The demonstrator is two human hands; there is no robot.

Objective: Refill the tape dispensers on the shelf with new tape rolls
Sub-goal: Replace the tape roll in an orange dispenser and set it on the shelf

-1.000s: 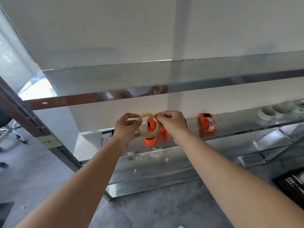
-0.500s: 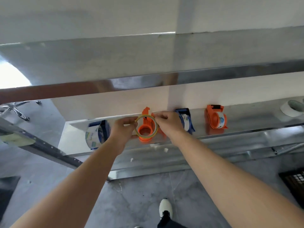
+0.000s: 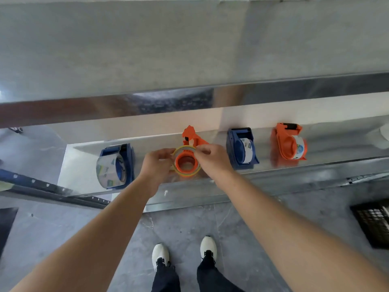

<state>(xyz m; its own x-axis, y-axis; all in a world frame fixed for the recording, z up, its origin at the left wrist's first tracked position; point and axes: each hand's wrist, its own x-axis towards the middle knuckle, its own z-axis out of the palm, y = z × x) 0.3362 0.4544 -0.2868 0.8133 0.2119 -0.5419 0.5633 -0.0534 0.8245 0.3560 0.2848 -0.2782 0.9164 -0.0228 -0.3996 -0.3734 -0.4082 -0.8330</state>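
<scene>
The fingers (image 3: 166, 152) of the left hand (image 3: 156, 163) are curled and pinch the left rim of the roll (image 3: 187, 175). The fingers (image 3: 202, 149) of the right hand (image 3: 212, 160) are curled too and pinch its upper right rim. The roll is a thin, yellowish clear ring held between both hands at the front edge of the lower shelf (image 3: 336, 148). It lies around the round orange hub (image 3: 187, 160) of the dispenser (image 3: 190, 135), whose cutter end points to the far side. Whether the roll sits fully down on the hub cannot be told.

On the same shelf, left of the hands, stands a blue dispenser (image 3: 128, 163) that carries a large clear roll (image 3: 109, 169) with printed labels. Just right of the right hand stands a second blue dispenser (image 3: 242, 148) with a white roll in it. Farther right is an orange dispenser (image 3: 288, 144), also loaded with a white roll. At the far right edge of the view a white object (image 3: 384, 133) lies on the shelf, cut off by the frame.

An upper shelf (image 3: 189, 49) of shiny metal spans the top of the view. Below, on the grey floor (image 3: 242, 228), are the person's two white shoes (image 3: 161, 255) and dark trouser legs. A dark grate (image 3: 374, 224) lies on the floor at the right.
</scene>
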